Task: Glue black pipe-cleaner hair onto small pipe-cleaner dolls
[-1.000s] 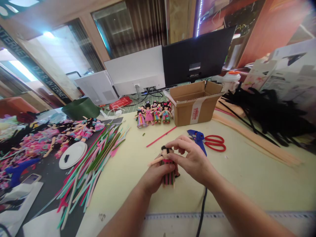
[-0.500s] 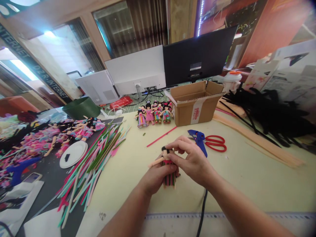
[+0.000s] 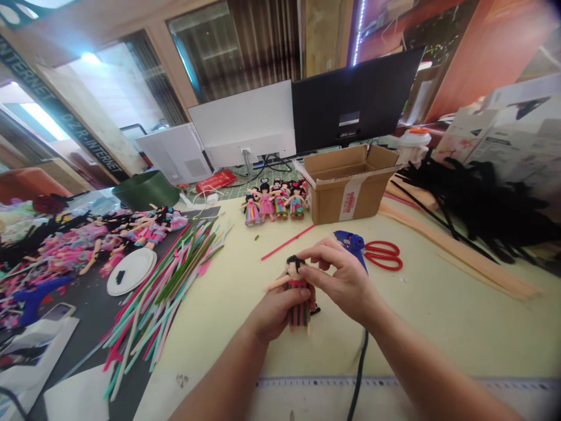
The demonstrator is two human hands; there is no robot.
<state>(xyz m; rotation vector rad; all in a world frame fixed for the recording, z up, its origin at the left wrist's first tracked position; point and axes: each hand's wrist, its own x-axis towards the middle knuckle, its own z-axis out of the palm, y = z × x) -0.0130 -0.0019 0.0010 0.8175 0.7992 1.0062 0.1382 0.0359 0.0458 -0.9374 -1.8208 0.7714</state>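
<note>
A small pipe-cleaner doll with black hair, a pink top and a green-and-pink striped skirt is held upright over the pale yellow table mat. My left hand is closed around its body, thumb across the front. At the doll's head, my right hand pinches the black hair between thumb and fingertips. One peach arm of the doll sticks out to the left. Just beyond my right hand lies a blue glue gun, partly hidden by it, with red-handled scissors alongside.
Finished dolls stand by an open cardboard box. Loose pipe cleaners and a white plate lie left. Black and peach pipe cleaners are heaped right. A pink stick lies ahead; a black cable runs toward me.
My right thumb and fingers have shifted slightly at the doll's head, and more of its face and black hair shows. My left hand keeps its hold on the body.
</note>
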